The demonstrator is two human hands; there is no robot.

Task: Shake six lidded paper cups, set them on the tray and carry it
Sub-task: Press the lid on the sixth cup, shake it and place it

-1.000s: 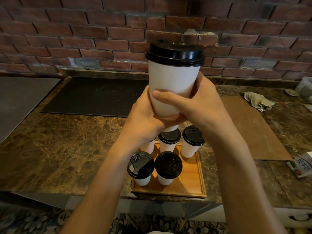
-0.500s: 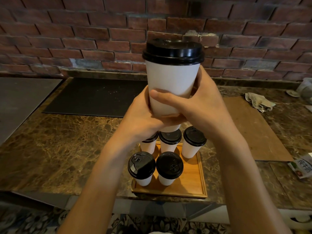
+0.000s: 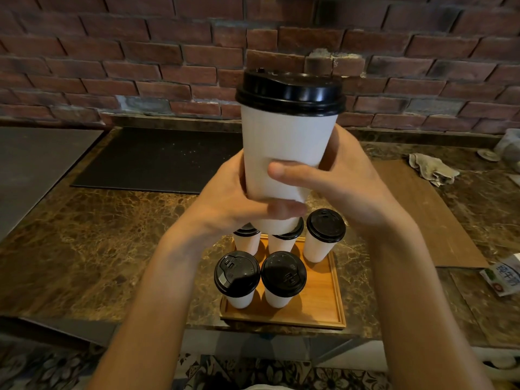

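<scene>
I hold a white paper cup [image 3: 284,142] with a black lid upright in the air, close to the camera. My left hand [image 3: 228,201] wraps its lower left side and my right hand [image 3: 337,178] grips its right side, thumb across the front. Below it a wooden tray [image 3: 318,302] sits at the counter's front edge. Several lidded cups stand on the tray: two in front [image 3: 237,277] [image 3: 282,277], one at the back right [image 3: 323,235], and two more at the back partly hidden by my hands.
The brown marble counter [image 3: 98,249] carries a black mat [image 3: 157,159] at the back left, a brown board [image 3: 439,220] to the right, a crumpled cloth [image 3: 430,168] and a printed packet [image 3: 503,277] at the right edge. A brick wall [image 3: 140,52] stands behind.
The held cup has shifted slightly, first up and then down and to the right, with both hands still around it. The tray and its cups have stayed put.
</scene>
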